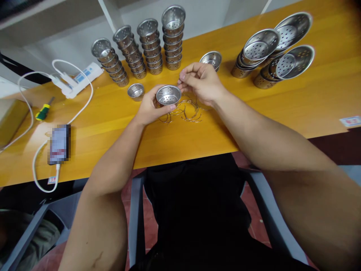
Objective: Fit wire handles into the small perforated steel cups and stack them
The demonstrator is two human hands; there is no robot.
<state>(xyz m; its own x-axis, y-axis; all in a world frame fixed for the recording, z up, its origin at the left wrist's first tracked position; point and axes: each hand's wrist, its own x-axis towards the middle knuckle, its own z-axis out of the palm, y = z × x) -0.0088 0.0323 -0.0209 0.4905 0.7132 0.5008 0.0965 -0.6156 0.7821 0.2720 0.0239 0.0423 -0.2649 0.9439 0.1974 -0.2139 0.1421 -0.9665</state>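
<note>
Over the yellow table: perforated cup clamped in left hand, right hand pinching thin wire handle at rim. Risk judged: wire slipping, snagging loose wire pile beneath, nudging cup stacks.

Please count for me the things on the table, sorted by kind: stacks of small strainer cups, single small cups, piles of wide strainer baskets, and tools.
Stacks of small strainer cups: 4
Single small cups, one in the left hand, at the right hand: 3
Piles of wide strainer baskets: 2
Screwdriver: 1
Total: 10
</note>
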